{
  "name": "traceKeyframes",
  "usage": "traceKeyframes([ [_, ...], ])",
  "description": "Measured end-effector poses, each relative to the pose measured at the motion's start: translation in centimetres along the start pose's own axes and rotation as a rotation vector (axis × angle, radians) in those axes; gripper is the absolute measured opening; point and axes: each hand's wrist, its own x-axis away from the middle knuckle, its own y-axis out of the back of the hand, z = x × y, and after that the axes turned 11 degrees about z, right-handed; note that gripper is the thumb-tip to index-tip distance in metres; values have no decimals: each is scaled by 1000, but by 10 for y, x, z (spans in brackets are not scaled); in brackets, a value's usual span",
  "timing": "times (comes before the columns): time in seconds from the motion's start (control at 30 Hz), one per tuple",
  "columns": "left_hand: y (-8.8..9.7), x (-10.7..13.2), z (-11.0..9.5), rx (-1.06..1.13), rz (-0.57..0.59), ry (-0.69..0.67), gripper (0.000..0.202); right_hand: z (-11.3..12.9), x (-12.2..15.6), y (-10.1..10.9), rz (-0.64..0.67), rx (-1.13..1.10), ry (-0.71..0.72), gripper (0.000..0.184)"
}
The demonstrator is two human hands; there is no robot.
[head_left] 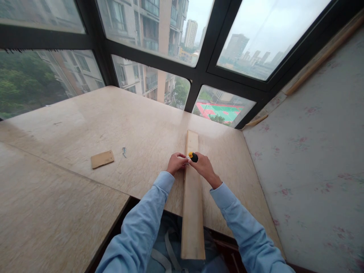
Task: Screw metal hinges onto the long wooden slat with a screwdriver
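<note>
A long pale wooden plank (pixel 193 201) lies on the stone-like ledge, its near end jutting past the front edge toward me. Over its far half, my right hand (pixel 205 166) is wrapped round a screwdriver (pixel 193 156) with a black and yellow handle. The thumb and fingertips of my left hand (pixel 176 163) are pinched together at the plank's left edge, close to the screwdriver. Something small and shiny shows between the two hands, too small to name. The screwdriver's tip is hidden from this angle.
A small brown rectangular piece (pixel 102 159) with little holes rests on the ledge (pixel 136 121) to the left. Beside it lie a few loose screws (pixel 124 152). Dark-framed windows (pixel 196 89) close off the back, and a flower-papered wall (pixel 307 163) stands at the right.
</note>
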Motion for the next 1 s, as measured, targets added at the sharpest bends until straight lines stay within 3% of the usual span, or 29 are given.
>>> traceKeyframes([
  [0.23,1,-1,-3,23,18,36,25,5,5,2,20,14,78,23],
  [0.63,2,-2,-5,18,21,99,34,-8,4,1,23,-63,285,32],
  [0.73,3,-2,-6,-11,22,106,34,-9,3,1,-26,-48,222,22],
  [0.87,3,-1,-7,-15,34,101,33,-7,2,0,-17,45,68,28],
  [1.0,3,-2,-8,-15,31,130,31,-1,4,-2,12,85,38,27],
])
